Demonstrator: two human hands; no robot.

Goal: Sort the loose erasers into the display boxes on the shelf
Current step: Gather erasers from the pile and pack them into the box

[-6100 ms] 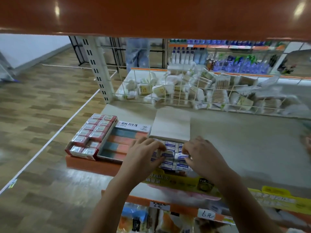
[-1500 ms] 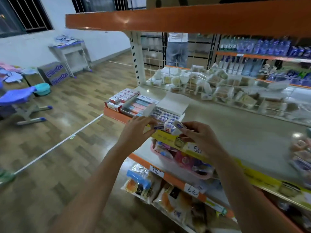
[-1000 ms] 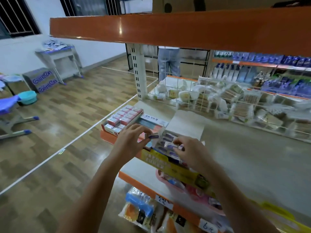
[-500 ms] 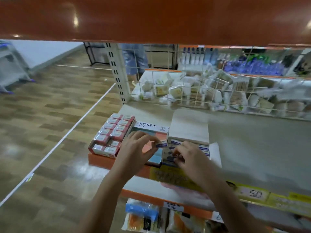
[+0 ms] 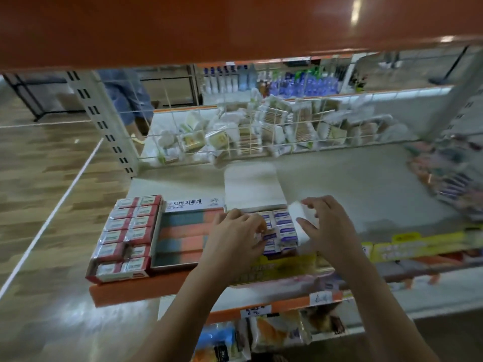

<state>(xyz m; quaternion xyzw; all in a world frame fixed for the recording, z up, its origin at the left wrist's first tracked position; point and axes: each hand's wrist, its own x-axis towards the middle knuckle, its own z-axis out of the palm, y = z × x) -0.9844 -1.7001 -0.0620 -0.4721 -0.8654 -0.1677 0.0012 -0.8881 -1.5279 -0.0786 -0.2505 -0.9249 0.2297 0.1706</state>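
Erasers (image 5: 283,226): small white ones with blue labels, packed in rows inside the right-hand display box at the front of the shelf.
Right box (image 5: 252,188): white, its lid flap folded back and standing open behind the rows.
Left hand (image 5: 235,237): over the left part of that box, fingers curled down onto the erasers; whether they pinch one I cannot tell.
Right hand (image 5: 328,226): at the box's right edge, fingers spread apart, tips touching the white side flap (image 5: 296,212).
Middle box (image 5: 187,231): teal and salmon bars, just beside the left hand.
Red box (image 5: 125,236): 2 columns of red-sleeved erasers, leftmost.
Shelf (image 5: 352,184): pale, orange front edge.
Wire basket (image 5: 261,131): behind, filled with small packets.
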